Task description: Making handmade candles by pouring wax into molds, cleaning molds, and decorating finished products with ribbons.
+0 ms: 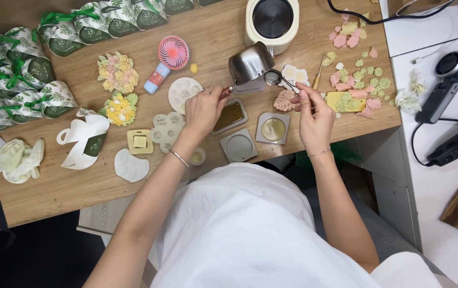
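Observation:
My left hand (203, 109) grips the handle of a small steel pouring pot (249, 64), tilted with its spout toward a small round metal spoon (273, 78). My right hand (313, 114) holds that spoon by its thin handle, above the wooden table (69, 181). Below the hands lie three square moulds: one with amber liquid (229, 116), one grey (238, 145) and one with a pale round fill (273, 128). A pink leaf-shaped piece (284, 101) lies just under the spoon.
A cream warming pot (271, 20) stands at the back. Pink, green and yellow flower pieces (358, 80) are scattered at right. White silicone moulds (183, 92), a pink hand fan (169, 58), flower clusters (117, 72) and green-ribboned gift boxes (31, 69) lie at left.

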